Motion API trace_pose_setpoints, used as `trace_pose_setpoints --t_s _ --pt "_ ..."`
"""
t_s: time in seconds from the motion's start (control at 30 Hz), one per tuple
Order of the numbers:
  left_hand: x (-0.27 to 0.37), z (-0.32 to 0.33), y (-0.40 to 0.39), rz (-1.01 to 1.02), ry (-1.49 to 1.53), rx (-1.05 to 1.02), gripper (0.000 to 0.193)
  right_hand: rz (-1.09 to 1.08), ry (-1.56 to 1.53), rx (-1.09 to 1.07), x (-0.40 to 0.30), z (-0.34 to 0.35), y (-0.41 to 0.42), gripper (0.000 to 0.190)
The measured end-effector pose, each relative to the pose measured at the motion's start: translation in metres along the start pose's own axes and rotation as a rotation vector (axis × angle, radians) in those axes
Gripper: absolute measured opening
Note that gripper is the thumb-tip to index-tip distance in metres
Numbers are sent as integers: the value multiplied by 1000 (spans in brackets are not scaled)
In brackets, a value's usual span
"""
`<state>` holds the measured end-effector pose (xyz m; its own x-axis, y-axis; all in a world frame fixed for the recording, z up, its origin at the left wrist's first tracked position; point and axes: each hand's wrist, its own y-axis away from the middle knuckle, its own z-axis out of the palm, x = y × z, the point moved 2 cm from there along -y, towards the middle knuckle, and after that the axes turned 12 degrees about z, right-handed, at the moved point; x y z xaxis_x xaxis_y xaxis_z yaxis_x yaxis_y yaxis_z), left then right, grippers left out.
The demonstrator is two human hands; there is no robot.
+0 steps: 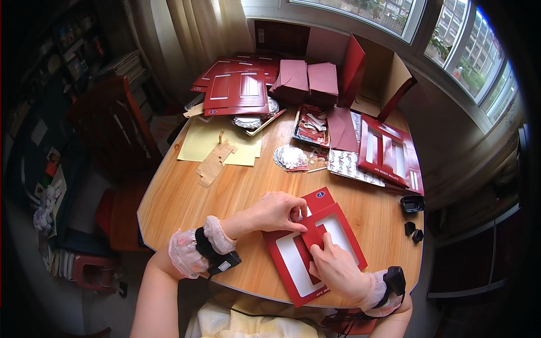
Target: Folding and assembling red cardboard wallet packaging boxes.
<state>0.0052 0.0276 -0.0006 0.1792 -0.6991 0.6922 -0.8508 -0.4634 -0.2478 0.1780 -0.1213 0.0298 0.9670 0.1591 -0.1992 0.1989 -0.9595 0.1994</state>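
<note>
A red cardboard packaging sleeve with two long cut-out windows lies slantwise at the table's near edge. White shows through both windows, and a red top flap with a small blue emblem extends beyond the sleeve's upper edge. My left hand is at that upper edge, thumb on the sleeve and fingers bent around the edge by the flap. My right hand rests over the middle strip between the windows, fingers curled against it. Its palm side is hidden, so whether it grips the card cannot be seen.
Beyond lie a strip of tan tape pieces on yellow paper, round paper tags and a black tray of small pieces. Red packaging, pink envelopes and an open carton stand behind. Finished-looking packs lie right.
</note>
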Motion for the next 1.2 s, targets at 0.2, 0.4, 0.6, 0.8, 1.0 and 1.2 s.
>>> trace_pose_setpoints --t_s 0.2,0.4,0.6,0.8,1.0,1.2 --pt "2 -1 1 -6 -3 -5 32 -69 -76 -104 2 -15 8 29" --pt "-3 -1 1 12 37 27 28 -9 -202 -141 1 -6 2 30" --pt "-4 2 3 51 23 65 27 -20 -308 -94 10 -10 -22 28" --pt "9 0 2 9 -23 28 35 -5 -480 -217 11 -9 -33 26" --pt "4 3 2 22 3 38 33 -138 -472 192 17 2 -50 23" --pt "2 4 2 25 23 43 32 -110 -405 382 34 -11 -67 19"
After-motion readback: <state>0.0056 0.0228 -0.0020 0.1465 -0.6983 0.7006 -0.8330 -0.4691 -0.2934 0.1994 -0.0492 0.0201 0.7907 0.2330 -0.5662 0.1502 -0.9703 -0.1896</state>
